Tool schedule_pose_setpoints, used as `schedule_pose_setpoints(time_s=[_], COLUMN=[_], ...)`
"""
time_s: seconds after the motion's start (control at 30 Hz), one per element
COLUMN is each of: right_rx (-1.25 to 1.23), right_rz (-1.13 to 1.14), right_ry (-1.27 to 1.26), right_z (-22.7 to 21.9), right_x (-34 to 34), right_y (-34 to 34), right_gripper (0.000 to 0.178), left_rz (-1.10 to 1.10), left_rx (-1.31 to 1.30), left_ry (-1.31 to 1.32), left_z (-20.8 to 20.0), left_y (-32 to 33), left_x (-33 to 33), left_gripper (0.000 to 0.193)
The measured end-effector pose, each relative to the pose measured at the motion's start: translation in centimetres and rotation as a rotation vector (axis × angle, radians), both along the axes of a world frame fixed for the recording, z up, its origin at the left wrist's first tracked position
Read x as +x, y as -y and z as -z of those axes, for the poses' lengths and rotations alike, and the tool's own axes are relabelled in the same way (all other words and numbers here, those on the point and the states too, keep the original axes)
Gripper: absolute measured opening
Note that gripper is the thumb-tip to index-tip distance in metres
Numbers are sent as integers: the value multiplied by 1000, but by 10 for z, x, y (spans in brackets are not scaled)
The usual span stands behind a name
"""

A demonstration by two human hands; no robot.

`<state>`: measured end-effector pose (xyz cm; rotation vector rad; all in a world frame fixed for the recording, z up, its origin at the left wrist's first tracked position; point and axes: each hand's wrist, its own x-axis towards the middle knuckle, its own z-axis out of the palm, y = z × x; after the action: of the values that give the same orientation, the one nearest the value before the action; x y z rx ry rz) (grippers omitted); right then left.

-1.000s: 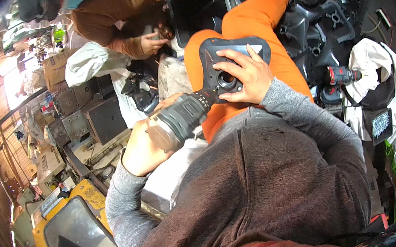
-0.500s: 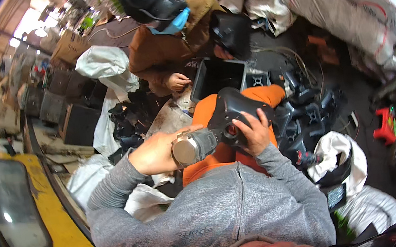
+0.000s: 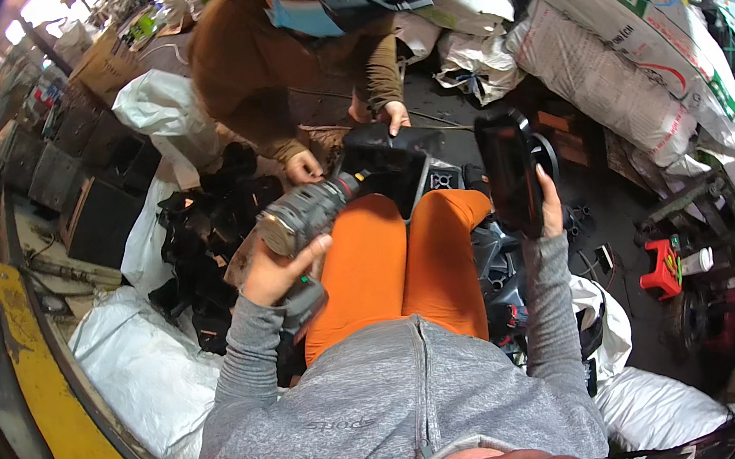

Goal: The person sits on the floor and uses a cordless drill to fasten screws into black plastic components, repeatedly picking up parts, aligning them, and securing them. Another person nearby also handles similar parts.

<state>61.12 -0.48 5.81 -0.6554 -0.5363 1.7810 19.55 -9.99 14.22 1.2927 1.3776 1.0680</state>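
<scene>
My left hand [image 3: 273,272] is wrapped round a grey cordless drill [image 3: 296,217], its chuck pointing up and to the right over my left thigh. Off to the right, my right hand [image 3: 551,203] grips a glossy black plastic part [image 3: 505,176] by its right side, holding it upright. The drill bit and this part are well apart. Across from my knees, a masked co-worker bends forward with both hands near another black plastic piece [image 3: 374,140], just above a dark crate [image 3: 411,185].
Black plastic parts [image 3: 493,255] lie in a pile right of my legs; more dark pieces [image 3: 215,236] are heaped at left. White sacks [image 3: 140,371] surround me. A red stool [image 3: 661,270] stands at right, a yellow panel [image 3: 70,436] at left.
The drill has come away from the black part and moved left. My right hand has carried that part to the right and turned it upright. The co-worker has leaned in over the crate.
</scene>
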Motion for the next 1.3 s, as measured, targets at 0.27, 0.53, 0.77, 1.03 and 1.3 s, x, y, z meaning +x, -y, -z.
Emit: schedule_pose_setpoints(time_s=[0.27, 0.53, 0.77, 1.03, 1.3], right_rx=[52, 50, 56, 72, 91], right_rz=[-42, -44, -50, -51, -37], right_ry=[-393, -402, -415, -446, -458], right_z=[13, 21, 20, 18, 21], right_x=[-22, -33, -37, -40, -37], right_y=[-62, -92, -109, -128, -144], right_gripper=[42, 40, 39, 37, 35], left_rz=[-132, -241, 1579, 1485, 1176], left_rx=[157, 6, 1211, 1232, 744], left_ry=[244, 58, -1110, -1395, -2076], left_z=[-2, -1, -52, -33, 5], left_y=[-77, -139, -208, -228, -263], left_x=[-10, -25, -98, -96, -89], left_gripper=[30, 26, 30, 30, 31])
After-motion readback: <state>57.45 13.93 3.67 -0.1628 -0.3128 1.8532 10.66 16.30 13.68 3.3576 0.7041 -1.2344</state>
